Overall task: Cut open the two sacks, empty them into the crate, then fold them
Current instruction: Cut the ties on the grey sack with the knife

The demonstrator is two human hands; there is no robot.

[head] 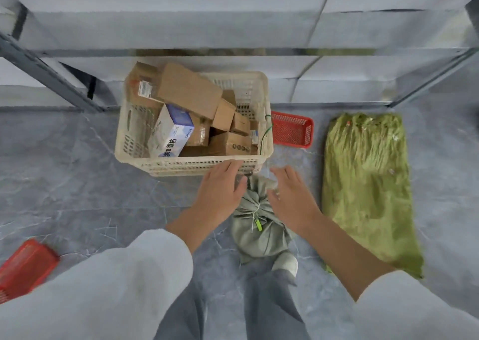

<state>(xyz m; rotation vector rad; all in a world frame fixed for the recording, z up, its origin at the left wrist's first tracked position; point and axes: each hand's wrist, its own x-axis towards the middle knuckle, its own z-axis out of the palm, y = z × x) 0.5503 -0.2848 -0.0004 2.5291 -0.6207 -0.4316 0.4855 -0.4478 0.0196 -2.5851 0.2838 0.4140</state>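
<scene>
Both the left hand and right hand, open and empty, reach for the tied sack near the crate, which probably needs cutting open next.

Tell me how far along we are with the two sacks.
About halfway. Done: the green sack lies flat and looks empty on the floor; the crate holds cardboard boxes. In hand: left hand and right hand hover open over the grey sack, its neck tied with cord. Left: cut it, empty it, fold both sacks.
</scene>
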